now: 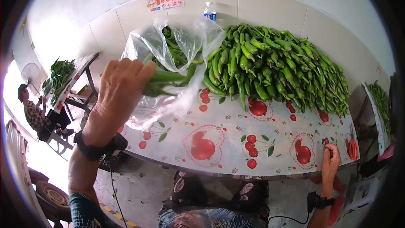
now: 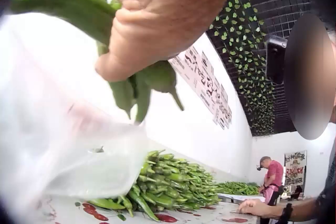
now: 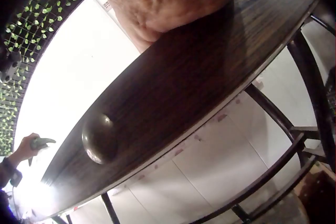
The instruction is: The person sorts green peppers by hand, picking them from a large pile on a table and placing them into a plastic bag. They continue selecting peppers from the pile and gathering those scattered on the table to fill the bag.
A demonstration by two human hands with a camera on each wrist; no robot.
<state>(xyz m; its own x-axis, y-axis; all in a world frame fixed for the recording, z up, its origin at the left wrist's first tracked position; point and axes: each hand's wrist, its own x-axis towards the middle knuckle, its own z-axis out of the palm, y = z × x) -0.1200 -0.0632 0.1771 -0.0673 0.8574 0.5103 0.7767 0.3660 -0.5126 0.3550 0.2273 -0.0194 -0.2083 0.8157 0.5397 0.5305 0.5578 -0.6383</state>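
My left hand (image 1: 122, 90) grips several green peppers (image 1: 162, 78) in front of a clear plastic bag (image 1: 139, 44) at the table's left side. In the left wrist view the fingers curl round the peppers (image 2: 65, 11), whose ends hang below the hand (image 2: 157, 24). More green peppers (image 1: 173, 50) lie inside the bag. To its right rises a large pile of green peppers (image 1: 270, 63). My right hand (image 1: 332, 160) rests at the table's front right edge, away from the pile; its fingertips are partly hidden, and no object shows in it.
The table (image 1: 228, 143) has a fruit-patterned cover. Red-handled scissors (image 1: 352, 149) lie at its right end, and a bottle (image 1: 209, 12) stands by the wall. At the far left a seated person (image 1: 34, 112) is beside another table with greens (image 1: 61, 74).
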